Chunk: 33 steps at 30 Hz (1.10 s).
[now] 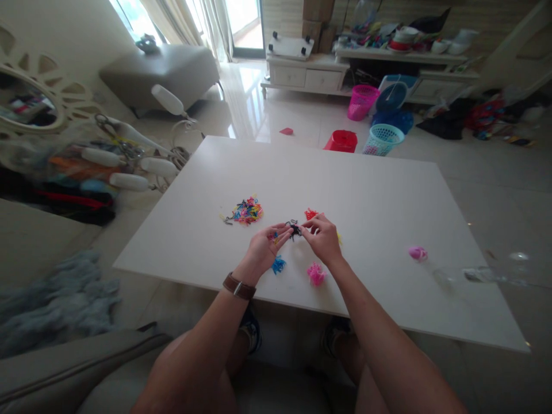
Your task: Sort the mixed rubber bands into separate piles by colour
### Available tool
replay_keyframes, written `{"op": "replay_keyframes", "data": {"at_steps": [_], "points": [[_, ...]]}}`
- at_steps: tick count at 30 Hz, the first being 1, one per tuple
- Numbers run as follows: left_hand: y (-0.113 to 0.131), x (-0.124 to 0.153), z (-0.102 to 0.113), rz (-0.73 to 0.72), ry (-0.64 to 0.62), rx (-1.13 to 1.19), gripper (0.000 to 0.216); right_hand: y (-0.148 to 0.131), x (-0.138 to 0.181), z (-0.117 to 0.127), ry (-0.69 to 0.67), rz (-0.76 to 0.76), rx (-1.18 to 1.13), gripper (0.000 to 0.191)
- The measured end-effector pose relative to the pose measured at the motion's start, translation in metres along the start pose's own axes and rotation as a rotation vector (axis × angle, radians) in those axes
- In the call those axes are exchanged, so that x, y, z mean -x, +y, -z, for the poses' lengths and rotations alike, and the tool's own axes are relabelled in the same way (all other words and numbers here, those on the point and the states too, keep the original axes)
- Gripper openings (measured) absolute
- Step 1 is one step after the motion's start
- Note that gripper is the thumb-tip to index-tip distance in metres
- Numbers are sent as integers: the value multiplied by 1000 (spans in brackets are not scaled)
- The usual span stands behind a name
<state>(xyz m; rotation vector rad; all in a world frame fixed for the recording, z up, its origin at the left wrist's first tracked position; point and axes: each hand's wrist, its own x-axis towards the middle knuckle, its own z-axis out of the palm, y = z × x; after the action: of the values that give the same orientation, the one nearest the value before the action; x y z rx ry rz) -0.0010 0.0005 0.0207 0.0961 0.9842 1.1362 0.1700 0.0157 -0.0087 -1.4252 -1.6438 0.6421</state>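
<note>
My left hand (263,247), with a brown strap at the wrist, is half closed around a few small blue and yellow loops (275,236) that look like rubber bands. Its fingertips reach the side of a black cluster of similar loops (295,229). From the other side, my right hand (322,237) pinches at the black loops with thumb and forefinger. Whether the cluster rests on the table or hangs in my fingers, I cannot tell. Around my hands lie a blue pile (278,264), a pink pile (316,274), a partly hidden red pile (310,214) and a bit of yellow (339,238).
A mixed-colour pile (248,210) lies to the left on the white table (366,190). At the right are a purple object (417,253) and a clear, glass-like object (474,275). Red (342,141) and light-blue (383,139) baskets stand beyond the far edge.
</note>
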Motion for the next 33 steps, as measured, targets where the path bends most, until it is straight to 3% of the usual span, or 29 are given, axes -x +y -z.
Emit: {"op": "replay_keyframes", "data": {"at_steps": [3, 12, 16, 21, 29, 33], "points": [[-2, 1, -2, -10, 23, 4, 23, 13, 0, 19, -70, -91, 70, 9], [-12, 1, -7, -30, 27, -12, 19, 34, 20, 56, -854, -261, 155, 10], [-18, 0, -7, -24, 8, -19, 19, 43, 27, 58, -984, -303, 181, 11], [-19, -1, -8, 29, -5, -13, 17, 43, 27, 52, -892, -254, 213, 12], [-17, 0, -7, 78, -38, -1, 20, -5, 18, 36, -377, 86, 30, 2], [-21, 0, -7, 89, -107, -23, 20, -20, 19, 17, -336, 145, -70, 1]]}}
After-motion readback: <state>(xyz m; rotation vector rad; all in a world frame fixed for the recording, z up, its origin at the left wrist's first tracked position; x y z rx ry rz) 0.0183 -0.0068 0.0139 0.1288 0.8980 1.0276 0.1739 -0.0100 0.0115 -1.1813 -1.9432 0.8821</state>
